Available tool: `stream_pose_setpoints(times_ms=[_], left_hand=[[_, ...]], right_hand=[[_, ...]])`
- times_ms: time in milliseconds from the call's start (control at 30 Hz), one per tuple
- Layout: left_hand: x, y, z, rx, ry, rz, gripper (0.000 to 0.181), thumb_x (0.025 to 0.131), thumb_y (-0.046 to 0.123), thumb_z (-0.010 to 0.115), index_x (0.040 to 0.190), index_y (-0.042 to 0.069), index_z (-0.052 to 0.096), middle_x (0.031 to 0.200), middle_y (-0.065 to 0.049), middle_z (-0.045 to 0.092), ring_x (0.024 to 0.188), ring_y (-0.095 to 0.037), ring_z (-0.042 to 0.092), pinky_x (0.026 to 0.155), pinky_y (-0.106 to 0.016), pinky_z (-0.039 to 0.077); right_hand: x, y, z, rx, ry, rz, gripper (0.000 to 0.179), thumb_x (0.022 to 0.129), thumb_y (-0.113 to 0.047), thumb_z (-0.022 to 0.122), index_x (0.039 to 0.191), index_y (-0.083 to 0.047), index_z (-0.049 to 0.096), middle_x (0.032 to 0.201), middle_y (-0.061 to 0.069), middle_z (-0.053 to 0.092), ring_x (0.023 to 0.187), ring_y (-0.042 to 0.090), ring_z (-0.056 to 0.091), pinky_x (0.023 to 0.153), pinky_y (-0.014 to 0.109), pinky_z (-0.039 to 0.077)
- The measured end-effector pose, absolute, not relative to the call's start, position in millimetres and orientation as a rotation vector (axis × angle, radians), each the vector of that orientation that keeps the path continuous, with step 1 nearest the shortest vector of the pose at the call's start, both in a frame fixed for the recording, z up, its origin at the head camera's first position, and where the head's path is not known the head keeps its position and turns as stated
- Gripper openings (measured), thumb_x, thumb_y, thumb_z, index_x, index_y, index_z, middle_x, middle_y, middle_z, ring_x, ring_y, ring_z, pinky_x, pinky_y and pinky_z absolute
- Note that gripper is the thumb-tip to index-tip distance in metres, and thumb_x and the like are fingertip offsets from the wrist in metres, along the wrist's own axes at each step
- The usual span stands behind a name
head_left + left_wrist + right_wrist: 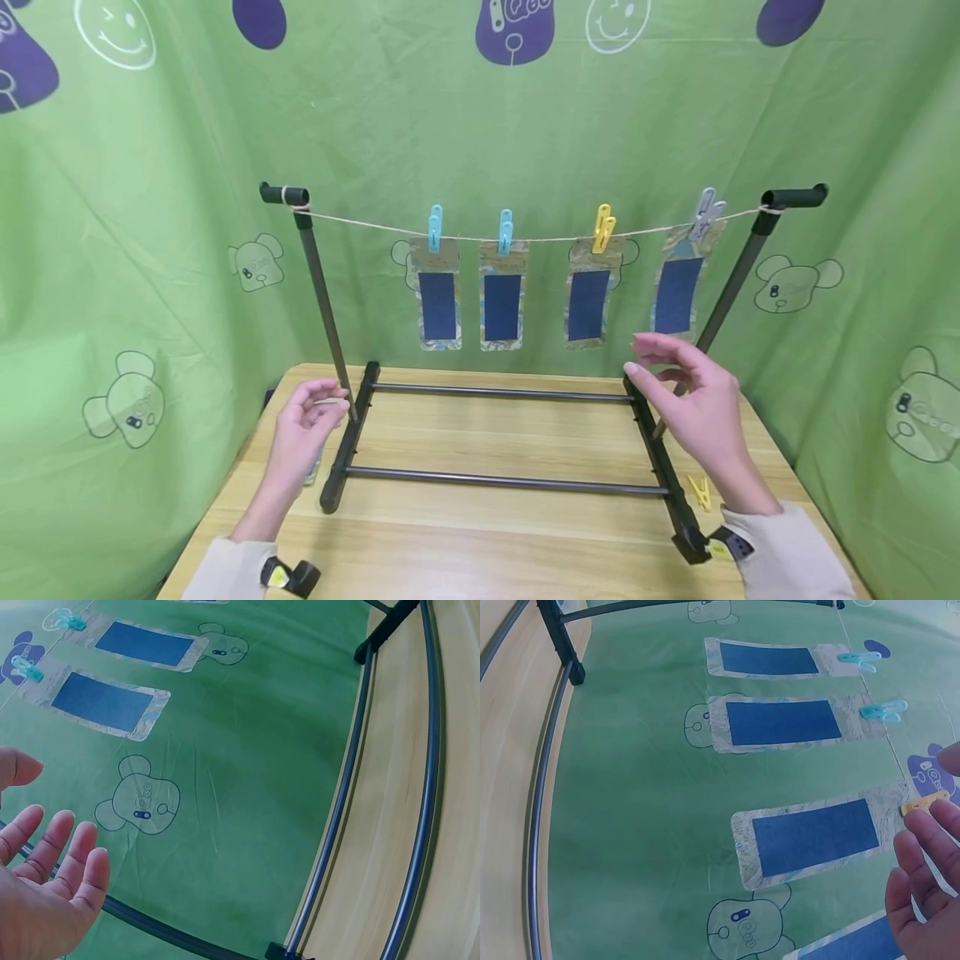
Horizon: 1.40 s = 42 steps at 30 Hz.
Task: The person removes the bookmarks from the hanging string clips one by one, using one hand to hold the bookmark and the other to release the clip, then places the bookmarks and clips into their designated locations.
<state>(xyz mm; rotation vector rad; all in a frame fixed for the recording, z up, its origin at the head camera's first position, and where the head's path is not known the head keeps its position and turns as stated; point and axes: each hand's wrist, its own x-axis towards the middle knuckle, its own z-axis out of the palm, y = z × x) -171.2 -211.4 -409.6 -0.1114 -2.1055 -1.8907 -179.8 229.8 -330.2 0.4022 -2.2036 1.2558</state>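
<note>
My left hand [303, 429] hovers beside the stand's left post, fingers loosely bent and holding nothing. Likewise without anything in it, my right hand [697, 400] is raised near the right post, below the rightmost card [678, 296]. Several patterned cards with dark blue panels hang from a string [360, 222] tied between the posts. Light blue clothespins pin the leftmost card [438, 304] and its neighbour [501, 307]. A yellow clothespin [603, 228] grips another card [588, 304], and pale lilac clothespins [705, 212] hold the rightmost one, which hangs tilted.
The black stand [510, 481] rests on a wooden table [450, 550]. Near its right foot lies a loose yellow clothespin [701, 492]. Partly hidden behind my left wrist is a small bluish item [311, 473]. Green printed curtains [360, 108] surround the table.
</note>
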Motion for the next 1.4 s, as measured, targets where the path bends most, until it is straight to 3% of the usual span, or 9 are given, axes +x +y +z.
stream_pose_setpoints(times_ms=[233, 400, 600, 900, 1100, 1400], left_hand=[[-173.8, -207.8, -410.2, -0.134, -2.08, -1.936, 0.033, 0.092, -0.002, 0.061, 0.124, -0.005, 0.051, 0.114, -0.015, 0.057, 0.096, -0.016, 0.061, 0.086, -0.024, 0.054], [-176.3, -205.2, -408.6, -0.136, -2.099, -1.942, 0.034, 0.093, 0.0, 0.062, 0.124, -0.005, 0.05, 0.116, -0.017, 0.055, 0.098, -0.017, 0.06, 0.088, -0.024, 0.053], [-180.6, -201.9, -404.7, -0.136, -2.12, -1.941, 0.035, 0.092, -0.001, 0.061, 0.125, -0.004, 0.049, 0.121, -0.023, 0.053, 0.098, -0.017, 0.06, 0.088, -0.025, 0.053], [-184.4, -197.4, -403.2, -0.156, -2.151, -1.941, 0.034, 0.093, 0.001, 0.061, 0.125, -0.004, 0.05, 0.119, -0.018, 0.054, 0.098, -0.021, 0.061, 0.079, -0.025, 0.054], [-185.7, -192.4, -398.4, -0.183, -2.154, -1.951, 0.035, 0.092, 0.0, 0.061, 0.125, 0.0, 0.051, 0.116, -0.012, 0.056, 0.099, -0.027, 0.06, 0.082, -0.026, 0.054], [-187.7, -187.6, -401.6, -0.185, -2.184, -1.945, 0.033, 0.092, 0.001, 0.062, 0.123, 0.0, 0.052, 0.116, -0.015, 0.057, 0.1, -0.028, 0.06, 0.085, -0.029, 0.054]], right_hand=[[-179.8, 222.5, -320.1, 0.442, -2.221, 1.277, 0.029, 0.086, -0.008, 0.074, 0.114, -0.006, 0.067, 0.108, 0.005, 0.067, 0.093, 0.016, 0.061, 0.075, 0.015, 0.05], [-181.1, 220.0, -315.1, 0.468, -2.224, 1.278, 0.026, 0.086, -0.007, 0.074, 0.111, -0.005, 0.067, 0.107, 0.004, 0.067, 0.092, 0.017, 0.061, 0.076, 0.016, 0.051], [-185.1, 215.4, -308.8, 0.489, -2.23, 1.277, 0.027, 0.087, -0.009, 0.073, 0.112, -0.006, 0.065, 0.108, 0.003, 0.066, 0.094, 0.018, 0.06, 0.077, 0.018, 0.05], [-190.6, 209.6, -299.4, 0.551, -2.238, 1.258, 0.033, 0.085, -0.006, 0.075, 0.115, -0.005, 0.063, 0.108, 0.005, 0.066, 0.096, 0.018, 0.06, 0.076, 0.021, 0.052], [-192.5, 204.4, -290.1, 0.587, -2.226, 1.236, 0.036, 0.083, -0.004, 0.076, 0.116, -0.006, 0.064, 0.109, 0.005, 0.067, 0.096, 0.014, 0.059, 0.076, 0.021, 0.051], [-197.1, 201.7, -278.5, 0.584, -2.209, 1.23, 0.036, 0.083, -0.005, 0.077, 0.116, -0.006, 0.064, 0.107, 0.006, 0.067, 0.095, 0.015, 0.06, 0.075, 0.02, 0.05]])
